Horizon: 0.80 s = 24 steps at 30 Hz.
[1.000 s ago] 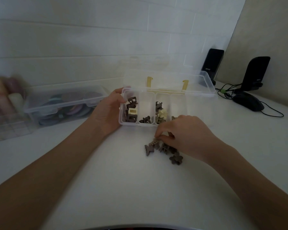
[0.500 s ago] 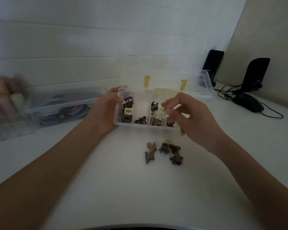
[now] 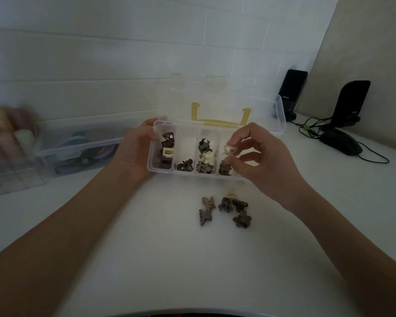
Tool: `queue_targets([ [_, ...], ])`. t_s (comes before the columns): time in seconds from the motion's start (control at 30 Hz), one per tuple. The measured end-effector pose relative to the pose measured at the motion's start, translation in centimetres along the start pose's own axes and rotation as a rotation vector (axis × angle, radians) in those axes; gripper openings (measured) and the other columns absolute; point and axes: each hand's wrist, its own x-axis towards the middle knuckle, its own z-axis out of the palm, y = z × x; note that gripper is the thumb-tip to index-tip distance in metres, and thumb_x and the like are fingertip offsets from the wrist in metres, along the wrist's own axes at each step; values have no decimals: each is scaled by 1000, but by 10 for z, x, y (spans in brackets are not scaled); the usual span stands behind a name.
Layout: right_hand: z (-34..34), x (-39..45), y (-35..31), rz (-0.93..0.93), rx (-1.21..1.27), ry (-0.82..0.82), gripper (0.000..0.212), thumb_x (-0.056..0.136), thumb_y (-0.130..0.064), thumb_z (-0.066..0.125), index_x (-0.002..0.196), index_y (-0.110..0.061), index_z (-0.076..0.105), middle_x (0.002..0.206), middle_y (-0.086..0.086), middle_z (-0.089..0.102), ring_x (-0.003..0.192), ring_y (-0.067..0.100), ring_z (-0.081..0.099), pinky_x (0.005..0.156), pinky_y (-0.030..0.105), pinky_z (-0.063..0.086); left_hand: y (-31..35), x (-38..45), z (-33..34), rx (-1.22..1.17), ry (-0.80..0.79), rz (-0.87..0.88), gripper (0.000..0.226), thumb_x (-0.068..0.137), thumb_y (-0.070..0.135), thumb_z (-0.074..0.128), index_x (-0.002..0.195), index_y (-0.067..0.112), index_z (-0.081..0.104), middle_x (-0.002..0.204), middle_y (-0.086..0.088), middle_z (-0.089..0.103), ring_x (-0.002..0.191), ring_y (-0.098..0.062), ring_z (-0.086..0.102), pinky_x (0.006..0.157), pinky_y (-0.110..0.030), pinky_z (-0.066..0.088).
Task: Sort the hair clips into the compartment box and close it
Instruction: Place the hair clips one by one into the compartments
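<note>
On a white desk (image 3: 146, 259), seen from the head camera looking forward and down, a clear compartment box (image 3: 161, 171) sits open with its lid (image 3: 220, 104) tipped back toward the tiled wall. Gripping the box's left end, the left hand (image 3: 135, 154) has its fingers curled round the far corner and its palm against the side wall. Above the rightmost visible compartment, the right hand (image 3: 261, 165) pinches a small cream hair clip (image 3: 229, 150) between thumb and fingertips, its other fingers loosely curled. Three compartments already hold dark brown and cream clips, while the second from the left holds only a few dark ones at its near end. Near the front of the box, a loose cluster of brown clips (image 3: 224, 209) lies unsorted on the desk, so the job looks roughly half done and the lid is not yet shut. Because the cream clip is tiny and held only by the fingertips, it could slip, bounce off a divider and land in the wrong compartment or on the desk. Should the left hand loosen, a push from the right could slide the light box. Clips piled high might also stop the lid from latching. At the left stands another clear storage container (image 3: 78, 147); at the right are two dark speakers (image 3: 350, 104) and a computer mouse (image 3: 341, 143).
</note>
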Motion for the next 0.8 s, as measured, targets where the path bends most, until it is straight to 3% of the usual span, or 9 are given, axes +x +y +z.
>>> queue_targets([
  [0.33,-7,3,6,-60,-71,151,26,79,6,63,90,-17,58,94,-1,60,81,15,56,74,27,50,1,0,-1,9,-2,-8,53,41,3,53,91,19,63,90,0,66,80,-21,60,71,-30,51],
  [0.5,-13,5,10,-57,-106,79,30,80,10,58,94,-17,60,97,-7,63,83,11,57,73,20,48,0,0,-2,9,5,-14,46,54,1,47,93,20,62,94,-1,64,83,-22,60,74,-31,49],
  [0.8,-12,5,12,-97,-101,-17,33,79,14,57,98,-13,60,100,-6,66,86,11,59,74,21,49,1,-2,0,3,26,-11,36,70,1,42,91,20,63,91,-2,65,78,-20,62,68,-27,54],
])
